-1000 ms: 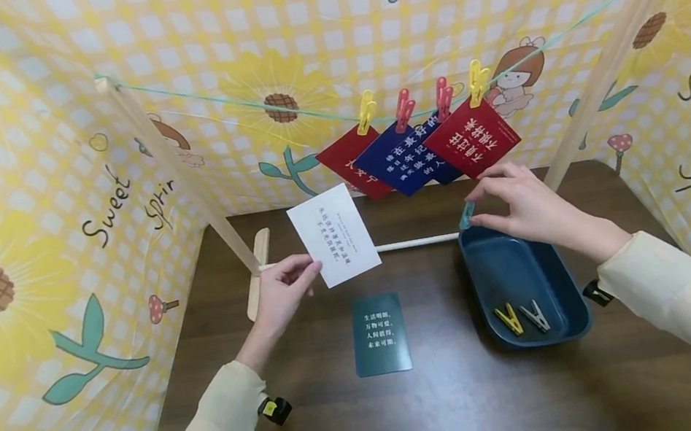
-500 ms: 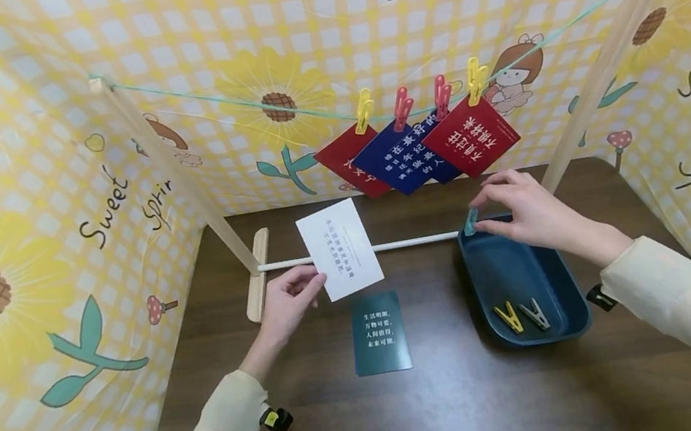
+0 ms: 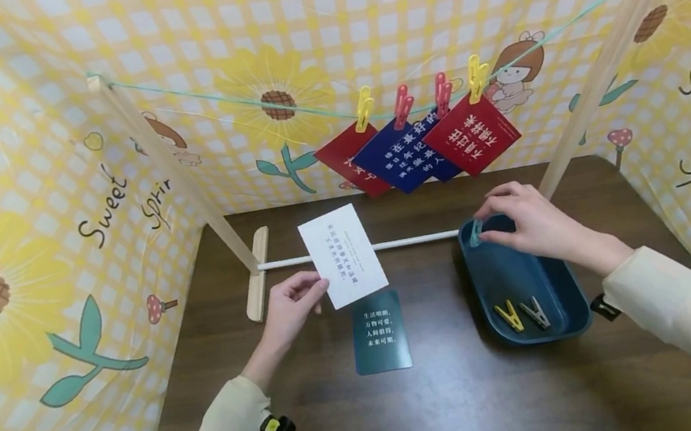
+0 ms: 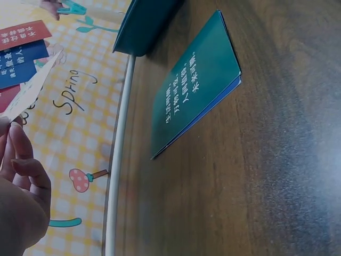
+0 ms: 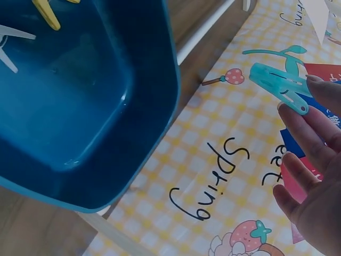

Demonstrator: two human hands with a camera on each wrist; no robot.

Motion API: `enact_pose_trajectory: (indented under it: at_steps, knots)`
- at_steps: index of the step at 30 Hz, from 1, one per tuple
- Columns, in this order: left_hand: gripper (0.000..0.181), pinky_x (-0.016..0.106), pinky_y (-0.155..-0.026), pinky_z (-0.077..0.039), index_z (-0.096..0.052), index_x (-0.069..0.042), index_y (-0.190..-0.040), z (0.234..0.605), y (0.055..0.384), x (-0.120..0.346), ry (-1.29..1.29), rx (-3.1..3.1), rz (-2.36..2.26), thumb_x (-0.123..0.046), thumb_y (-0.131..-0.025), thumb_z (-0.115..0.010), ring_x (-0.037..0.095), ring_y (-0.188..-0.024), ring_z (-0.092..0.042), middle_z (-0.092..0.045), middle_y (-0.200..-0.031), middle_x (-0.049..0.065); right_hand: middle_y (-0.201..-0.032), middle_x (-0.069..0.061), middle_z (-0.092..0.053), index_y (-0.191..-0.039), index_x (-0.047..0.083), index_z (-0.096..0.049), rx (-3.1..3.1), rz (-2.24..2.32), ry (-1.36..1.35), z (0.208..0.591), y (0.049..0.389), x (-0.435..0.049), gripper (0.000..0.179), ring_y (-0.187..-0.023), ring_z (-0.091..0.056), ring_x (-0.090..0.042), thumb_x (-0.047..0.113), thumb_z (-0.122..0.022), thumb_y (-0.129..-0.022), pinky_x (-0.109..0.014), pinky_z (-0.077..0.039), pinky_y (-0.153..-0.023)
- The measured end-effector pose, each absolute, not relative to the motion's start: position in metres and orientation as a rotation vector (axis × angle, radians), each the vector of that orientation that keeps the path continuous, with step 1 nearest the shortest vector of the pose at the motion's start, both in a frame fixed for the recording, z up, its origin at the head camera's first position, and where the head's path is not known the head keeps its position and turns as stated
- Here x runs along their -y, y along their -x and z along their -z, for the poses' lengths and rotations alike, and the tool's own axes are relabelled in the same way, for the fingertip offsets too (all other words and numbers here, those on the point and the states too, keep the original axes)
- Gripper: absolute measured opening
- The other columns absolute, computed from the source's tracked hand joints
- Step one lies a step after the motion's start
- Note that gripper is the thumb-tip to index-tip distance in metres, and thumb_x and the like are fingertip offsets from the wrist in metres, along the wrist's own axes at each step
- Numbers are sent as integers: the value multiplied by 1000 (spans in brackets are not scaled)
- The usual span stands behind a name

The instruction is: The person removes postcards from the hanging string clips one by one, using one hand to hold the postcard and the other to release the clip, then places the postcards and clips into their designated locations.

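Observation:
My left hand (image 3: 293, 306) pinches a white card (image 3: 343, 256) with printed text by its left edge, holding it tilted above the table. In my right hand (image 3: 533, 226) a teal clothespin (image 3: 475, 233) is pinched between thumb and fingers, over the far left corner of the blue basin (image 3: 570, 280). The right wrist view shows the clothespin (image 5: 279, 85) gripped by its handle end. A dark green card (image 3: 380, 333) lies on the table below the white one, with a blue edge showing under it. Red and blue cards (image 3: 400, 156) hang from a green string (image 3: 263, 104).
Several yellow and red clothespins (image 3: 404, 106) clip the hanging cards to the string. Wooden posts (image 3: 177, 176) carry the string at both sides, and a white rod (image 3: 418, 240) runs low between them. A yellow clothespin (image 3: 509, 317) and a grey clothespin (image 3: 536, 313) lie in the basin.
My left hand has lowered the white card slightly and shifted it right, toward the green card. My right hand has come down a little with the clothespin.

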State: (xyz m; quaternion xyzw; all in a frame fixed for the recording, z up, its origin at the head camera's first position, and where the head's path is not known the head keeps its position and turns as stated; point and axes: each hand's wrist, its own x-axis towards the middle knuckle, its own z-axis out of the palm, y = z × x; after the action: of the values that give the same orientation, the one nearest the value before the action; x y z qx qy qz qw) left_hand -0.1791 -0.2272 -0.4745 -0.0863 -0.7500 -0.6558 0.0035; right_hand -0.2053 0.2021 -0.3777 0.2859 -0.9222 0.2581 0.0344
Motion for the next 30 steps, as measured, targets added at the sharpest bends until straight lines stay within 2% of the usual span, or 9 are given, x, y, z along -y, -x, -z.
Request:
enact_pose_trajectory:
  at_steps: [5, 9, 18, 25, 27, 30]
  knots:
    - [18, 21, -55, -46, -72, 11, -107, 477, 175, 227, 215, 2365, 2100, -3, -97, -72, 12, -55, -56, -73, -87, 5, -116, -16, -68, -112, 6, -75, 2829, -773, -886, 385, 204, -204, 30, -122, -50, -39, 16, -86, -86, -63, -40, -99]
    - [19, 21, -56, -46, -71, 11, -109, 479, 173, 226, 191, 2384, 2115, -4, -97, -72, 12, -56, -56, -73, -91, 11, -115, -15, -69, -111, 6, -75, 2838, -762, -881, 390, 203, -206, 29, -121, -50, -38, 15, -86, -86, -62, -40, -98]
    - [21, 21, -55, -44, -71, 12, -109, 484, 170, 225, 174, 2403, 2140, -5, -98, -72, 12, -56, -55, -70, -92, 23, -119, -17, -70, -113, 6, -74, 2924, -770, -842, 403, 198, -211, 30, -127, -48, -40, 13, -85, -86, -66, -37, -105]
    - [21, 25, -58, -49, -71, 12, -109, 490, 165, 226, 171, 2435, 2162, -6, -98, -72, 14, -57, -56, -71, -89, 15, -119, -16, -71, -113, 7, -74, 2937, -774, -828, 408, 196, -217, 30, -128, -48, -40, 14, -85, -87, -66, -37, -104]
    - [21, 25, -58, -49, -71, 11, -109, 492, 164, 227, 174, 2444, 2162, -6, -98, -72, 14, -57, -56, -71, -90, 20, -120, -16, -70, -113, 7, -74, 2946, -773, -819, 408, 196, -218, 30, -128, -48, -41, 15, -85, -87, -67, -38, -104]
    - [20, 25, -58, -48, -71, 11, -109, 495, 162, 226, 171, 2455, 2161, -6, -98, -72, 14, -57, -56, -71, -91, 21, -119, -16, -70, -113, 7, -74, 2953, -767, -818, 410, 195, -218, 30, -127, -49, -41, 15, -85, -87, -67, -38, -104]
